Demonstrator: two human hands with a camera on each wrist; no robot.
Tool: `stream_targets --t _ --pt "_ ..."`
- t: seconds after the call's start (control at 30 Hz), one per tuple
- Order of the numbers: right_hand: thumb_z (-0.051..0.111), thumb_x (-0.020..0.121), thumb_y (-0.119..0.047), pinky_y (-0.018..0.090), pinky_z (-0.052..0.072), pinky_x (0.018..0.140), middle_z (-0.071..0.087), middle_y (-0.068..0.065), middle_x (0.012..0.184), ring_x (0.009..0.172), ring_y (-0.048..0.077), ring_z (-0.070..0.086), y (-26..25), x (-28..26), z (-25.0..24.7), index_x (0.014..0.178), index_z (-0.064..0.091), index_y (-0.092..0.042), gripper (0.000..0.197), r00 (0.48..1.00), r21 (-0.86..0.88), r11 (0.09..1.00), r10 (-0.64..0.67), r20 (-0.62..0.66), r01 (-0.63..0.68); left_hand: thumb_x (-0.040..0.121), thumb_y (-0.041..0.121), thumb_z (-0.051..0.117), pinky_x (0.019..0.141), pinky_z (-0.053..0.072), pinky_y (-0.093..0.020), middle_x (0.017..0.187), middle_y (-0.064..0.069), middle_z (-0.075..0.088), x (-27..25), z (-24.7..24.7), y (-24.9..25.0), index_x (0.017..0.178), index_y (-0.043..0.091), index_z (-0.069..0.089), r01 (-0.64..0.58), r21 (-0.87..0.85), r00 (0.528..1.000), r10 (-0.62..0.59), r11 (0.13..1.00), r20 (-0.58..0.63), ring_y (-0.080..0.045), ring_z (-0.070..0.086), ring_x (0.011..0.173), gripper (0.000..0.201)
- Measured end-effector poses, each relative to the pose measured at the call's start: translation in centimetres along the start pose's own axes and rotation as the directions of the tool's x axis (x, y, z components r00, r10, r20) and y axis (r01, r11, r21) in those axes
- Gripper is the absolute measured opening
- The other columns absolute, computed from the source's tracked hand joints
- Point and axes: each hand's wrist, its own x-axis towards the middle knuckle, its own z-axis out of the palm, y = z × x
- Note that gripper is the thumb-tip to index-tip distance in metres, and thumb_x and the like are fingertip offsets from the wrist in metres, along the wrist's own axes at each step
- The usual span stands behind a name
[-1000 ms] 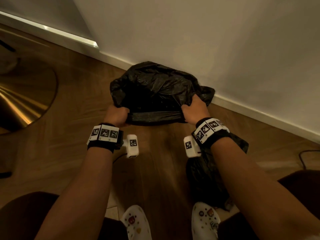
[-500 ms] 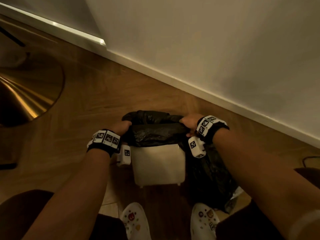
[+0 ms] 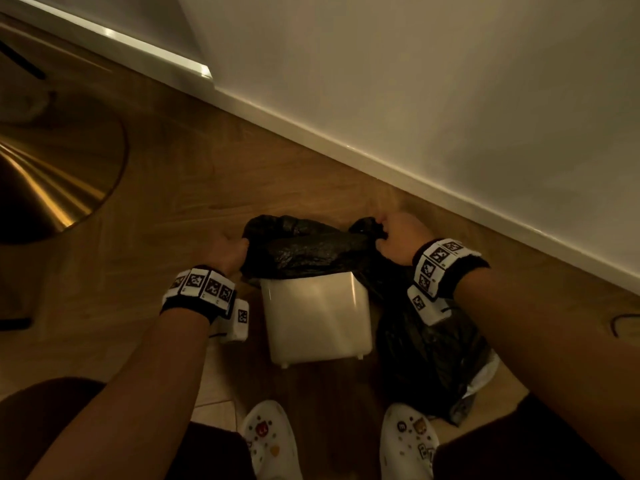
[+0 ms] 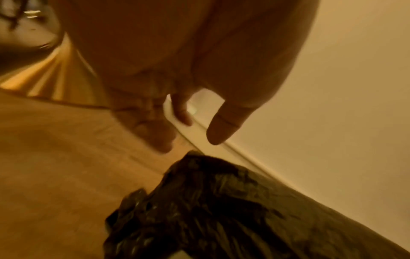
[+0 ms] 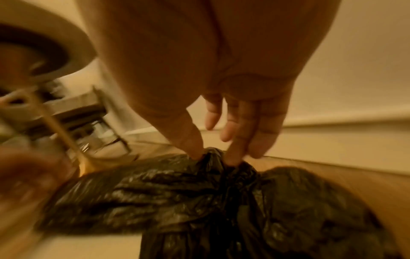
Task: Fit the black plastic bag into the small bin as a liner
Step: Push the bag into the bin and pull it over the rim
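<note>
The small white bin stands on the wooden floor between my arms. The black plastic bag lies crumpled over its top, its edge hanging a little down the near side. My right hand pinches a bunched corner of the bag at the bin's far right, thumb and fingers dug into the plastic. My left hand is at the bag's left edge. In the left wrist view this hand hangs relaxed above the bag and holds nothing.
A second black bag lies on the floor just right of the bin. The wall and its white skirting board run close behind. A round gold base sits at the left. My white shoes are near the bin's front.
The bag came down from in front of the wall onto the bin's top. My left hand has since let go of its edge, while my right hand keeps its grip.
</note>
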Motion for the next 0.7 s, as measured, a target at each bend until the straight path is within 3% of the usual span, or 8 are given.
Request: stream_targets --t 0.07,0.1,0.17,0.23,0.33,0.5,0.63,0.7 --pt "0.068 0.084 -0.023 0.03 0.047 0.074 0.058 -0.001 0.105 0.096 0.022 0.061 -0.3 -1.1 0.0 0.118 0.052 -0.023 0.038 0.984 -0.117 0.977 -0.179 0.024 0.181 0.081 0.016 0.064 0.069 0.048 -0.035 0.087 -0.002 0.058 -1.0 0.1 0.6 0.084 0.021 0.057 -0.211 0.105 0.968 0.223 0.972 -0.117 -0.028 0.061 0.087 0.009" --pt "0.07 0.083 -0.025 0.031 0.048 0.074 0.055 -0.002 0.109 0.095 0.021 0.059 -0.3 -1.5 0.4 0.117 0.05 -0.024 0.04 0.966 -0.154 0.954 -0.247 0.076 0.256 0.079 0.013 0.066 0.071 0.049 -0.035 0.088 0.001 0.055 -1.4 0.7 0.6 0.08 0.022 0.056 -0.33 0.197 0.934 0.349 0.923 -0.071 -0.024 0.059 0.086 0.013" --pt "0.074 0.081 -0.031 0.035 0.051 0.08 0.045 -0.002 0.124 0.097 0.02 0.056 -0.1 -2.0 2.0 0.126 0.047 -0.025 0.053 0.929 -0.194 0.914 -0.322 0.182 0.355 0.077 0.013 0.071 0.084 0.047 -0.033 0.108 0.001 0.049 -1.8 2.3 0.5 0.092 0.024 0.063 -0.465 0.34 0.881 0.465 0.818 0.085 -0.02 0.051 0.099 0.02" --pt "0.074 0.082 -0.036 0.033 0.051 0.084 0.036 0.0 0.137 0.101 0.023 0.056 0.6 -1.9 3.5 0.137 0.044 -0.026 0.064 0.922 -0.18 0.913 -0.332 0.199 0.367 0.073 0.017 0.075 0.097 0.046 -0.039 0.123 -0.001 0.043 -1.4 3.9 -0.5 0.103 0.029 0.063 -0.474 0.405 0.877 0.459 0.782 0.14 -0.024 0.045 0.114 0.034" --pt "0.074 0.083 -0.034 0.033 0.052 0.083 0.036 0.0 0.138 0.099 0.024 0.058 1.0 -1.1 5.0 0.136 0.047 -0.026 0.06 0.936 -0.126 0.934 -0.313 0.161 0.334 0.072 0.015 0.074 0.098 0.046 -0.043 0.13 -0.002 0.04 -1.1 5.2 -1.4 0.104 0.029 0.061 -0.453 0.391 0.883 0.465 0.801 0.07 -0.028 0.043 0.119 0.038" --pt "0.073 0.085 -0.026 0.029 0.045 0.081 0.058 0.002 0.109 0.098 0.024 0.06 1.3 0.2 5.2 0.114 0.059 -0.019 0.033 0.949 -0.029 0.953 -0.297 0.105 0.301 0.075 0.01 0.069 0.099 0.042 -0.04 0.134 -0.003 0.038 -1.0 5.7 -0.9 0.108 0.027 0.059 -0.453 0.422 0.879 0.474 0.786 0.06 -0.029 0.038 0.122 0.039" --pt "0.068 0.089 -0.02 0.027 0.042 0.071 0.063 -0.003 0.084 0.079 0.017 0.06 0.6 0.8 5.1 0.13 0.046 -0.017 0.046 0.951 -0.002 0.961 -0.274 0.145 0.278 0.075 -0.001 0.063 0.103 0.039 -0.042 0.139 -0.004 0.035 -1.0 5.6 -0.9 0.11 0.025 0.057 -0.434 0.397 0.892 0.447 0.809 0.064 -0.03 0.034 0.126 0.044" --pt "0.064 0.092 -0.018 0.028 0.044 0.071 0.06 -0.003 0.082 0.078 0.017 0.06 0.5 0.9 5.2 0.133 0.045 -0.015 0.045 0.942 -0.046 0.949 -0.302 0.15 0.312 0.075 -0.006 0.06 0.104 0.038 -0.042 0.142 -0.004 0.032 -1.1 5.6 -1.3 0.111 0.024 0.056 -0.442 0.393 0.888 0.456 0.806 0.062 -0.03 0.032 0.128 0.047"
